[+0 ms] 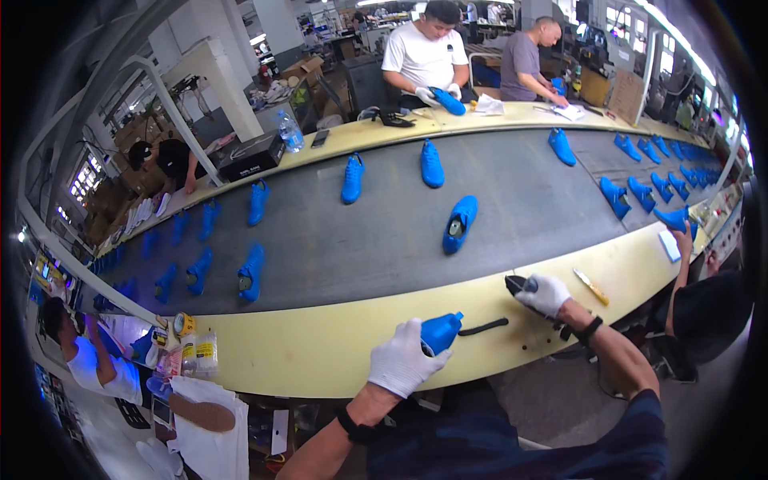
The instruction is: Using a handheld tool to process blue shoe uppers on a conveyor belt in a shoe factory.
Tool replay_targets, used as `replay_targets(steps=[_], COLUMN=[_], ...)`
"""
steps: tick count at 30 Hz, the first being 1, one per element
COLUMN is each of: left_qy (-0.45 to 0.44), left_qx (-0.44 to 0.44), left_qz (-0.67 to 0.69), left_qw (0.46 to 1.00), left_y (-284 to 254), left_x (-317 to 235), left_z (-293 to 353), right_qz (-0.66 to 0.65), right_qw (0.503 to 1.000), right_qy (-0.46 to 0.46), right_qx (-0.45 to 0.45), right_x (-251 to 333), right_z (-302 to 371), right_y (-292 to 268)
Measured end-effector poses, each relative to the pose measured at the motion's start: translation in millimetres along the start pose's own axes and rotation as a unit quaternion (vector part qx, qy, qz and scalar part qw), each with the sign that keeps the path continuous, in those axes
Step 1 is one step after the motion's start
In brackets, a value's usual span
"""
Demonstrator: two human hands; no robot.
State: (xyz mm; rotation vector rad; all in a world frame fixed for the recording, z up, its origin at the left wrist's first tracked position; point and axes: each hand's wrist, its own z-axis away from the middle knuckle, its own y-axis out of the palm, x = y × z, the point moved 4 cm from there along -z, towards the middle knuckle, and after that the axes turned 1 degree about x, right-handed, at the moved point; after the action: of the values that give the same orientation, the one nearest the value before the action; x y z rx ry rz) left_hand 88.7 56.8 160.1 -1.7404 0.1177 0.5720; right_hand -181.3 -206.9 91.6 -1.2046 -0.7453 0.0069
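My left hand [408,360], in a white knit glove, is closed around a blue shoe [442,332] above the near edge of the cream tabletop. My right hand [546,296], gloved the same way, is closed on a dark object with a rounded black end [514,286]. Its kind I cannot make out, as the fingers cover part of it. Between the two hands a short black strip [484,326] lies on the tabletop, close to the held shoe. A knife with a yellow handle [598,296] rests to the right of my right hand.
Beyond the cream tabletop [280,344] runs a grey conveyor belt [344,248] bearing several blue shoes; one shoe [460,225] sits nearest me. Workers stand across the belt and at both sides. Left are a tape roll [184,323] and an upturned brown-soled shoe [204,412].
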Motion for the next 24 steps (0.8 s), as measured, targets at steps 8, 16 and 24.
replay_targets(steps=[8, 16, 24], left_qy=[0.009, 0.009, -0.005], left_qx=[-0.048, -0.084, -0.089], left_qz=[0.016, 0.034, 0.072], left_qw=[0.999, 0.996, 0.993], left_y=[-1.0, 1.0, -10.1], left_x=[-10.1, 3.8, 15.2], left_z=[-11.1, -3.3, -1.7], right_qz=[-0.177, -0.172, -0.146], right_qw=[0.969, 0.969, 0.976], right_qy=[-0.164, -0.086, -0.142], right_qx=[0.056, 0.154, 0.082], right_x=[187.4, 195.6, 196.0], right_z=[63.6, 48.0, 58.5], right_y=[-75.2, -43.5, -63.2])
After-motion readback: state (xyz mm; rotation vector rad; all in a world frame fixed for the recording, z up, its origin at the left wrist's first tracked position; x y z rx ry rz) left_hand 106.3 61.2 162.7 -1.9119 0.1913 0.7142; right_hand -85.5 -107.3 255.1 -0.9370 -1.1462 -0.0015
